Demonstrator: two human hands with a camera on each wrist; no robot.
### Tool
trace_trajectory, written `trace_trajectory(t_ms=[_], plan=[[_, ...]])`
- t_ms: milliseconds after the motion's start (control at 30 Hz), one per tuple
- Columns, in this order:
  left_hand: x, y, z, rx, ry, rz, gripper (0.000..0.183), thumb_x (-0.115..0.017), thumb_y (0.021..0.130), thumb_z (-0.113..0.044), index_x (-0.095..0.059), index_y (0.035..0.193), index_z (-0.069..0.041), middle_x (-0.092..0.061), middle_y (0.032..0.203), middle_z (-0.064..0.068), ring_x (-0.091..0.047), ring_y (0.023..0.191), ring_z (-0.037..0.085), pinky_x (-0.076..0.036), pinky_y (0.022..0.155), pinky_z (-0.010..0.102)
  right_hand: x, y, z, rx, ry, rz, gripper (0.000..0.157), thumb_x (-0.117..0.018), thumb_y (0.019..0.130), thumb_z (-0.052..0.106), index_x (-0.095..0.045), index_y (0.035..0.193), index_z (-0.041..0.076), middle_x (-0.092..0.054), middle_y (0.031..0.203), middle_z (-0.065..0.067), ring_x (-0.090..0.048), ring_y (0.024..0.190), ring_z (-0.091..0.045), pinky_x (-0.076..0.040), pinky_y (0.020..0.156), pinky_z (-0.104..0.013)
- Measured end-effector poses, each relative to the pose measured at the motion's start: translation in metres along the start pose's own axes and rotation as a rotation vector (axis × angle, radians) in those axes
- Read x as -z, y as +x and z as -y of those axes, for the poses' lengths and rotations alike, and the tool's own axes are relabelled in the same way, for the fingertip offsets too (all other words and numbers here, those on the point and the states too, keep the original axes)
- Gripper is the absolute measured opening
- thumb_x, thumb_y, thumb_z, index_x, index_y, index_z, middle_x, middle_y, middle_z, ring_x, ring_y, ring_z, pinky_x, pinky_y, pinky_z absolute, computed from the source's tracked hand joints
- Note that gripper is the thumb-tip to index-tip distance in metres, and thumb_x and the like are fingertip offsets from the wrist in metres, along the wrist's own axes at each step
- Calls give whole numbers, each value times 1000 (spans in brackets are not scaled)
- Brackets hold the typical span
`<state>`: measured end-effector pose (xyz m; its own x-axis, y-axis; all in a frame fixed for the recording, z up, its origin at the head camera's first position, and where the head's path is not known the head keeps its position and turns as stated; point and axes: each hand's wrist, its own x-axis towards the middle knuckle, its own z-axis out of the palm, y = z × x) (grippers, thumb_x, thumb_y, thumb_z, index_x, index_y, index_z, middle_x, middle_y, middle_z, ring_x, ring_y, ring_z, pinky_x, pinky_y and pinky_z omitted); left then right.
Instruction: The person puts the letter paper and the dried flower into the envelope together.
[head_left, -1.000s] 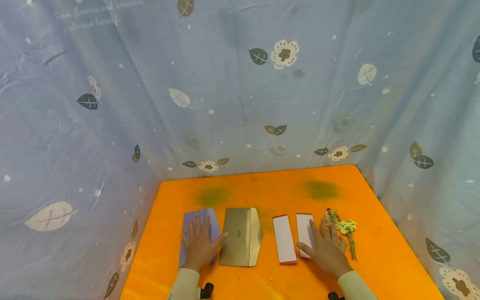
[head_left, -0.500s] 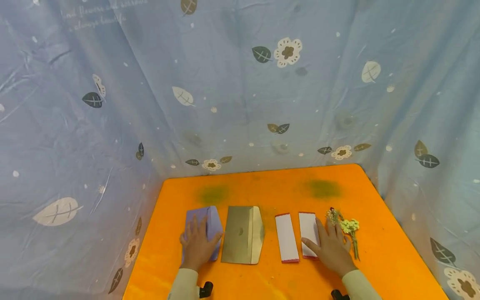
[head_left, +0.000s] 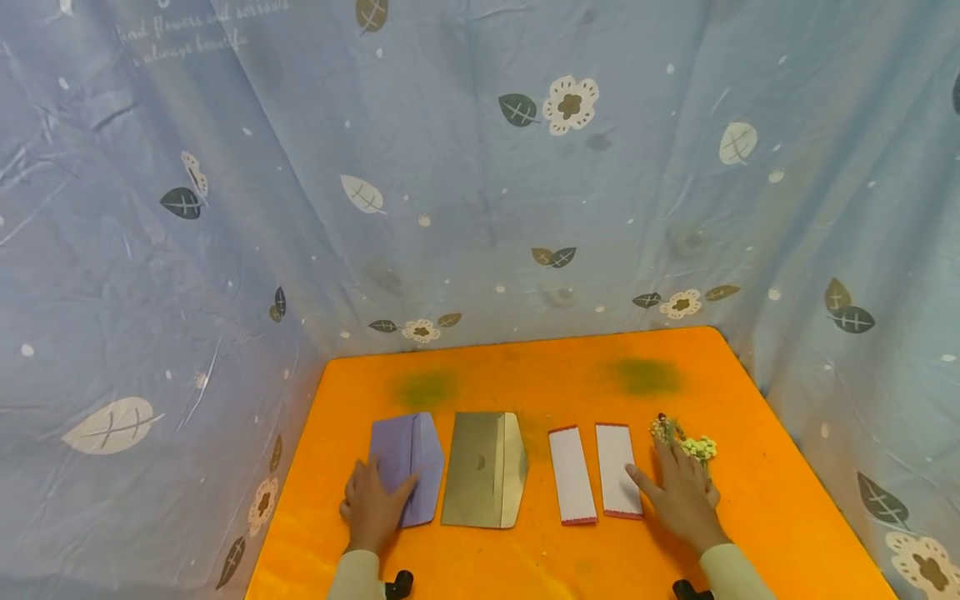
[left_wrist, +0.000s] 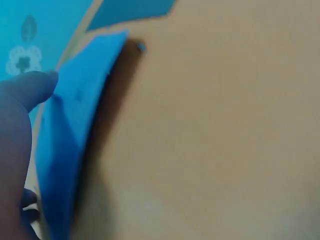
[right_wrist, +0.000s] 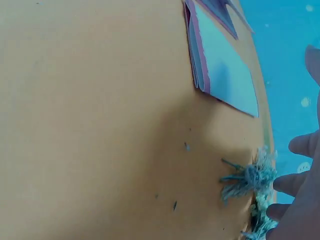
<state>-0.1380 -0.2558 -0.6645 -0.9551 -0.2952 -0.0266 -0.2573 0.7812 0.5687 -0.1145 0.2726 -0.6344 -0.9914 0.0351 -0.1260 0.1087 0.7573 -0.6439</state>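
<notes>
My left hand [head_left: 371, 504] is at the left edge of a purple envelope [head_left: 427, 458], its thumb stretched across the face and the other fingers bent by the edge. In the left wrist view, the thumb lies over the far part of the envelope [left_wrist: 75, 120], which casts a shadow on the table. Over small bunches of dried flowers [head_left: 701, 448], my right hand [head_left: 682, 492] has its fingers spread and reaching forward. Its thumb tip overlaps the edge of a white folded card [head_left: 617, 467] with red borders. Tied flower stems [right_wrist: 245, 177] show below the fingertips in the right wrist view.
A gold envelope [head_left: 474, 467] with its flap to the right lies beside the purple one. Another white card [head_left: 573, 475] with red borders lies right of it. The orange table [head_left: 525, 375] is bounded by a blue patterned curtain [head_left: 450, 167] at the back and sides.
My left hand has slid from the middle of the purple envelope to its left edge. My right hand has shifted right, off most of the white card and over the flowers.
</notes>
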Motion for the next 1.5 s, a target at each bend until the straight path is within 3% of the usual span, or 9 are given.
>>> trace_trajectory(t_ms=[100, 200, 467, 600, 900, 1067, 1133, 1300, 1500], plan=[[-2, -2, 8, 22, -25, 2, 114, -78, 89, -71, -36, 166, 2, -19, 171, 36, -19, 151, 60, -14, 107, 80, 5, -1, -2, -27, 55, 19, 101, -53, 106, 69, -18, 172, 0, -2, 172, -40, 3, 149, -72, -5, 96, -92], [-4, -4, 13, -17, -57, -17, 114, -81, 88, -69, -37, 165, 2, -21, 171, 34, -21, 151, 58, -15, 109, 78, 10, -2, -7, -39, 88, 9, 101, -51, 108, 68, -17, 171, -4, -1, 171, -42, 3, 148, -74, -5, 96, -91], [-18, -9, 24, -153, -56, -132, 99, -89, 86, -57, -50, 158, -1, -37, 168, 26, -35, 149, 50, -24, 108, 71, 16, -1, -19, -88, 105, -129, 95, -49, 110, 64, -27, 166, -9, -24, 166, -41, -20, 143, -72, -20, 94, -83], [-24, -10, 26, -196, -29, -206, 86, -90, 86, -52, -59, 150, -5, -44, 165, 23, -41, 146, 47, -28, 105, 70, 21, -4, -22, -128, 185, -210, 87, -50, 112, 57, -31, 164, -11, -27, 163, -42, -25, 145, -67, -22, 106, -84], [-25, -14, 21, -174, -35, -223, 78, -89, 88, -44, -61, 149, -5, -45, 165, 21, -42, 146, 45, -29, 105, 67, 34, -7, -35, -259, 388, -366, 79, -50, 113, 50, -36, 161, -12, -28, 162, -40, -38, 139, -60, -42, 103, -73], [-23, -17, 23, -168, -35, -228, 77, -89, 88, -44, -62, 149, -5, -47, 164, 21, -43, 145, 45, -29, 105, 67, 47, -8, -43, -381, 529, -300, 88, -43, 113, 57, -23, 167, -10, -22, 168, -38, -33, 144, -61, -40, 106, -71], [-23, -17, 23, -164, -30, -227, 76, -88, 89, -44, -62, 148, -5, -47, 164, 21, -43, 145, 45, -29, 106, 67, 54, -9, -43, -409, 598, -258, 90, -40, 112, 59, -19, 169, -8, -20, 170, -36, -34, 146, -56, -46, 106, -62], [-21, -17, 22, -156, -41, -231, 74, -88, 89, -44, -63, 147, -6, -48, 163, 21, -43, 145, 46, -28, 107, 68, 65, -8, -39, -375, 731, -130, 91, -39, 113, 59, -9, 172, -5, -11, 176, -28, -34, 150, -45, -56, 92, -29], [-22, -18, 22, -155, -45, -225, 73, -87, 90, -43, -63, 148, -6, -48, 163, 21, -43, 145, 46, -28, 107, 68, 67, -5, -37, -363, 748, -51, 90, -38, 114, 57, -6, 172, -5, -10, 176, -27, -39, 145, -41, -54, 91, -28]])
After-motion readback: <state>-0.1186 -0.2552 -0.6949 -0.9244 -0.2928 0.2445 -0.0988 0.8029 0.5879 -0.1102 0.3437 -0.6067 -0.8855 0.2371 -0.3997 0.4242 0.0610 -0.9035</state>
